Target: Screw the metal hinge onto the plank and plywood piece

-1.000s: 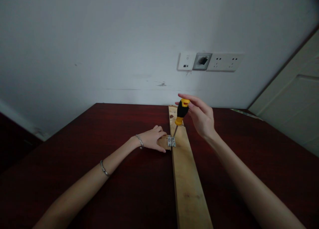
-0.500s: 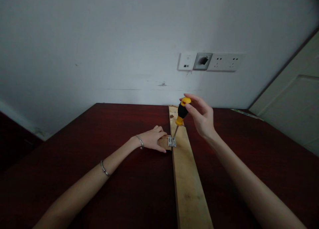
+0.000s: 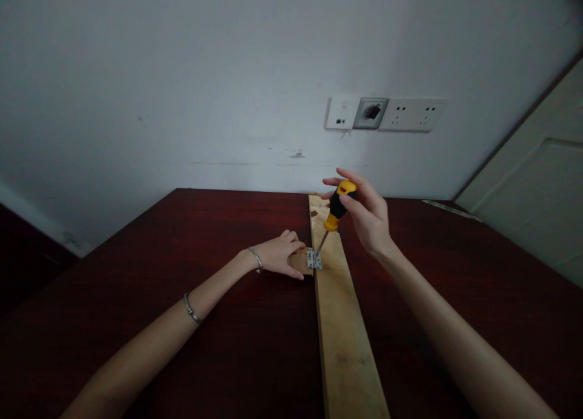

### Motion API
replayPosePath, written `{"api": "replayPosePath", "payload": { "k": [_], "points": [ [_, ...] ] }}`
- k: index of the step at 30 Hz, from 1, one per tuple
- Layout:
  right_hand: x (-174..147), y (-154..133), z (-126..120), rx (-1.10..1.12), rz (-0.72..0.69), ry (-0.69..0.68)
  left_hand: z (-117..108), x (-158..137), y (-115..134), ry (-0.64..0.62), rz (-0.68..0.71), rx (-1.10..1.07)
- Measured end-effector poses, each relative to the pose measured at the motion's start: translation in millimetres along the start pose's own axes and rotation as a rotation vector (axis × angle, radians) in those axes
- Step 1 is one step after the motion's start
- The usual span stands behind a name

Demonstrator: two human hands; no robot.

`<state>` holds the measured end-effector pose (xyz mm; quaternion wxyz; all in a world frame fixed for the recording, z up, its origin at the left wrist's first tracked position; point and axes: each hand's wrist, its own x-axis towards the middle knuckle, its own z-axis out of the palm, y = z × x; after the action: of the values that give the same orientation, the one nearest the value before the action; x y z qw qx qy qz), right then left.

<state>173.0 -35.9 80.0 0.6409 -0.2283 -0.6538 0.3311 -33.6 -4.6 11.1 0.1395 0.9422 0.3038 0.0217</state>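
My right hand (image 3: 368,209) grips a yellow and black screwdriver (image 3: 337,206) by its handle, with thumb and fingers round it and some fingertips raised. The shaft slants down to a silver hinge (image 3: 314,258), and its tip meets the right leaf. That leaf lies on a long pale wooden plank (image 3: 348,322); the left leaf lies on a small wooden block (image 3: 300,262) against the plank's left edge. My left hand (image 3: 279,255) holds the block between thumb and fingers. Whether a screw sits under the tip is too small to tell.
The dark red tabletop (image 3: 218,224) lies under everything and meets a pale wall (image 3: 204,103) at the back. Wall sockets (image 3: 412,114) and a dark plug (image 3: 373,111) are behind the plank. A pale panelled door (image 3: 537,188) stands at the right.
The screwdriver's handle has tipped further to the right, while its tip stays at the hinge. My right fingers have loosened and spread a little. My left hand, block and plank have not moved.
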Motion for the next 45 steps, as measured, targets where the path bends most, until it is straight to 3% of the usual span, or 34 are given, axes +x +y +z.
{"api": "replayPosePath", "payload": {
  "k": [8,17,24,29,34,39,45],
  "points": [
    [1.6,-2.2,6.9,-0.105,-0.062,0.074,1.4,0.6,-1.6,0.005,0.008,-0.007],
    [0.4,0.2,-1.2,0.091,0.046,0.025,-1.0,0.3,1.3,-0.010,-0.002,-0.009],
    [1.7,5.1,-2.4,-0.140,-0.064,0.101,0.1,0.7,0.7,-0.010,-0.003,0.000],
    [4.9,5.9,-1.0,-0.171,-0.133,0.119,0.2,0.2,0.3,-0.005,-0.003,-0.011],
    [4.3,1.4,0.2,-0.159,-0.085,0.139,0.8,0.2,-0.8,-0.005,0.000,-0.017],
    [2.2,-1.3,-2.4,0.005,0.053,0.046,1.5,0.8,-1.0,0.004,-0.002,-0.020],
    [2.0,2.9,-4.8,-0.009,0.031,0.051,2.0,0.8,-1.3,0.002,-0.001,-0.021]
  ]
}}
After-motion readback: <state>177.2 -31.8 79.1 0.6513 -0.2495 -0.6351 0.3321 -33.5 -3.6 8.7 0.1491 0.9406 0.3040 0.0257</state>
